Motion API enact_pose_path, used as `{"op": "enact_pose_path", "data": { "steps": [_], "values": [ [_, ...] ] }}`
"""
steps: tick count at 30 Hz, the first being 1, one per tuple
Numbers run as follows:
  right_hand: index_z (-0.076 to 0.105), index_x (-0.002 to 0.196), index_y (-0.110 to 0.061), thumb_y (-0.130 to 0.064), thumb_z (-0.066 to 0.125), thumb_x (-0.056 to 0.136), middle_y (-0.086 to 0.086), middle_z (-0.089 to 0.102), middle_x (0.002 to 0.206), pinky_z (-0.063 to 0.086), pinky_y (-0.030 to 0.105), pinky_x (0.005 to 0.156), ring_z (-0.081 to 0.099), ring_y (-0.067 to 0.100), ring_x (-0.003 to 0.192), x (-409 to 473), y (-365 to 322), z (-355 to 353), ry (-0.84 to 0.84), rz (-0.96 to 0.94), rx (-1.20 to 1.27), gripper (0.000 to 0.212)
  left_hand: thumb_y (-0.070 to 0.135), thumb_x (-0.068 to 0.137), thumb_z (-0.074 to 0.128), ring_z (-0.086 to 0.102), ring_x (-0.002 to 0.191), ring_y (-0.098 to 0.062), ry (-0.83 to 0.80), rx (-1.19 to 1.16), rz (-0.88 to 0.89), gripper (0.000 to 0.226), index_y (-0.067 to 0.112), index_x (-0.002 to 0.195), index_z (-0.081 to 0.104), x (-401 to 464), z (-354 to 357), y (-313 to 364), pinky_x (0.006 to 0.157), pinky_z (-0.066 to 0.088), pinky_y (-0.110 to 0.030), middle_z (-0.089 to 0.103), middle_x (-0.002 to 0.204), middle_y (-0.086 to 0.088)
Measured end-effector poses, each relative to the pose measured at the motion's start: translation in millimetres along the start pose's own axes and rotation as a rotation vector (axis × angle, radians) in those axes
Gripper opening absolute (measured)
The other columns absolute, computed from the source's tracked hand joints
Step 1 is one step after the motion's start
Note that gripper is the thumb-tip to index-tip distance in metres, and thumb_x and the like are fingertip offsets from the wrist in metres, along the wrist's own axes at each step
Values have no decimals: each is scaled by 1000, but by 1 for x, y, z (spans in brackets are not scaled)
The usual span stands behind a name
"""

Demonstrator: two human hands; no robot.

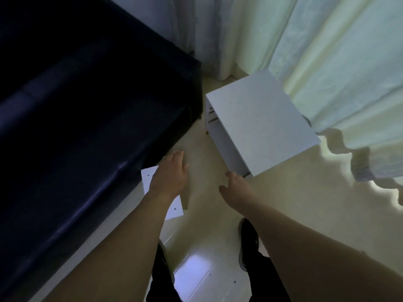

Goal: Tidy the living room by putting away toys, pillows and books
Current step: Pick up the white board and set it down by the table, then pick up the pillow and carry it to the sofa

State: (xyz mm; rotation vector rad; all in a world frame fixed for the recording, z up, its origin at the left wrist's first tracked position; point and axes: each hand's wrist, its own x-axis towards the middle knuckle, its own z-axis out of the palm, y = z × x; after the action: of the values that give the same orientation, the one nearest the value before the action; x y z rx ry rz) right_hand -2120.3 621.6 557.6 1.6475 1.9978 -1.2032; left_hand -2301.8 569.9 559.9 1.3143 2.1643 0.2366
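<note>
**A:** Both bare arms are out over the pale glossy floor (294, 192). The left hand (170, 173) is held palm down with its fingers loosely straight, and it grips nothing.

**B:** Under that hand there's a flat white sheet with small dark dots (150, 177), lying on the floor just beside the near edge of the dark blue-black leather sofa (76, 105). Touching it or hovering above it? I cannot tell. A tan board edge (187, 197) runs along the sheet's right side.

**A:** The right hand (236, 188) is relaxed too, thumb and fingers apart, holding nothing, close to the near corner of the white square-topped side cabinet (259, 118).

**B:** That cabinet stands right of the sofa's end, its open side facing left, with shadowy rails inside. What it holds is too dim to make out.

**A:** Behind it, far and right, pale green-white curtains (338, 62) hang to the floor, their wavy hem glowing with daylight.

**B:** Near the bottom, dark trousers and a black shoe (248, 243) stand on the floor, between the forearms.
</note>
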Motion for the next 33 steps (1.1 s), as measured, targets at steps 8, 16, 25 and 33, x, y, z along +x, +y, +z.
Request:
{"op": "enact_pose_path", "data": {
  "steps": [8,16,25,33],
  "values": [
    [43,133,-4,-19,50,92,17,48,136,44,38,97,49,35,122,-114,23,-57,156,9,13,44,28,102,39,31,140,-26,-34,127,242,52,8,149,30,-60,-36,84,113,30,-37,34,153,-11],
    [26,148,-8,-24,45,97,12,33,151,27,34,113,33,27,139,-199,41,-46,243,163,148,56,30,103,39,24,145,-24,-187,292,484,53,10,151,26,-97,-38,118,118,19,-36,29,156,-9],
    [27,148,-8,-23,46,97,10,31,153,25,33,114,31,24,140,-309,139,-33,431,361,365,56,26,103,39,30,140,-28,-343,433,825,50,6,148,31,-180,16,237,114,20,-35,33,153,-13],
    [24,149,-8,-23,46,98,10,28,154,25,33,113,30,24,141,-464,311,17,549,631,549,58,26,102,41,33,140,-26,-440,554,1107,50,9,148,32,-326,149,358,111,22,-31,34,153,-11]
  ]
}}
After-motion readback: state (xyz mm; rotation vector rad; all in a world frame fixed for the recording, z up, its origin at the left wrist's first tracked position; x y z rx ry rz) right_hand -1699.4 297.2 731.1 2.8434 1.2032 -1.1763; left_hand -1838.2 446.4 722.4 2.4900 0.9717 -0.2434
